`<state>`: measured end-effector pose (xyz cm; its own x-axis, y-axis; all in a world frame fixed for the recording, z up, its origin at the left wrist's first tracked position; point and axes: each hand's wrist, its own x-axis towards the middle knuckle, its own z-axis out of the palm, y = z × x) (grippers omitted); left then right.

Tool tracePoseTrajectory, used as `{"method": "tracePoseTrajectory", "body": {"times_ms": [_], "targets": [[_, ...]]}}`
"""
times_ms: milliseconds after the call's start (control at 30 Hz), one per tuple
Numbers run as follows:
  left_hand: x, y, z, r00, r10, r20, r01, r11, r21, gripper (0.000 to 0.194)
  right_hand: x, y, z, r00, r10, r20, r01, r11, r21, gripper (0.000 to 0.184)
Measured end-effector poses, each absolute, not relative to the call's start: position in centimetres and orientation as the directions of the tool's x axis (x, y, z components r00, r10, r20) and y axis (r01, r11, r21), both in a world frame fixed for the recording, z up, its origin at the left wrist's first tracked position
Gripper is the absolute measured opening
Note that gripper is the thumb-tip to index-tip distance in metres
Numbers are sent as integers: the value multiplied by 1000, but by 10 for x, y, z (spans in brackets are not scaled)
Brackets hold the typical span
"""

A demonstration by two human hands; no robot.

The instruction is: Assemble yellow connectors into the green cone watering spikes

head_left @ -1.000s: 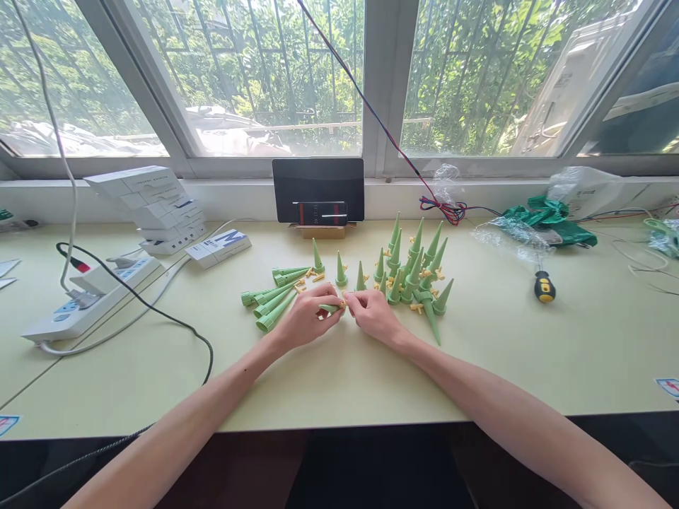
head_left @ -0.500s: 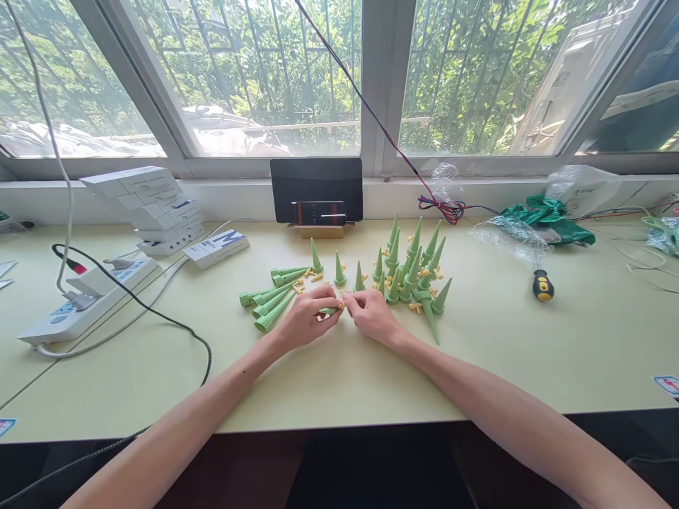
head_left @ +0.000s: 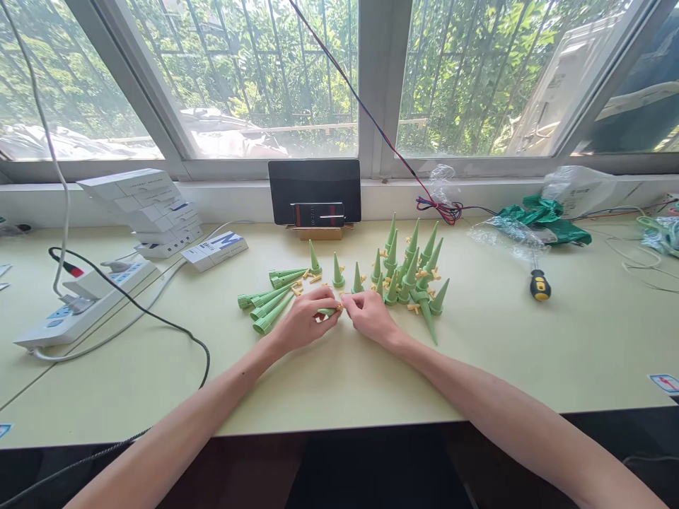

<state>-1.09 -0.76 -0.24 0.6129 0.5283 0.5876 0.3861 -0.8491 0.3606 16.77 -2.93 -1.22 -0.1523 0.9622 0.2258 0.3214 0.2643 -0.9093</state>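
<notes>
My left hand is closed around a green plastic cone spike lying sideways. My right hand pinches a small yellow piece at the end of that spike. Both hands rest on the pale green table, almost touching. Behind them several green spikes stand upright, with small yellow pieces scattered among them. To the left several more spikes lie flat in a row.
A tablet with a phone on a stand leans at the window sill. White boxes, a power strip and a black cable are at left. A screwdriver, plastic bags and green cloth lie at right.
The hands stay together on the same spike. The view has shifted slightly, nothing else on the table has moved.
</notes>
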Motion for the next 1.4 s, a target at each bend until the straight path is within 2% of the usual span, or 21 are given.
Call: {"method": "tracePoseTrajectory", "body": {"times_ms": [333, 500, 700, 867, 1100, 1400], "targets": [[-10, -4, 2, 524, 681, 511, 391, -726, 566, 13, 168, -30, -9, -106, 986, 128, 274, 152, -950, 42], [-12, -2, 1, 498, 741, 451, 281, -629, 724, 18, 168, -30, -9, -113, 985, 127, 251, 152, -956, 48], [-13, 2, 3, 466, 811, 354, 200, -486, 851, 28, 169, -31, -9, -169, 973, 157, 209, 191, -959, 55], [-15, 4, 6, 476, 821, 315, 149, -429, 891, 35, 167, -35, -8, -216, 955, 203, 190, 245, -951, 56], [-16, 2, 9, 489, 847, 210, 185, -336, 923, 42, 166, -36, -8, -230, 946, 230, 196, 277, -941, 56], [-18, 3, 12, 429, 890, 153, 223, -268, 937, 48, 168, -34, -6, -123, 958, 260, 267, 284, -921, 56]]}}
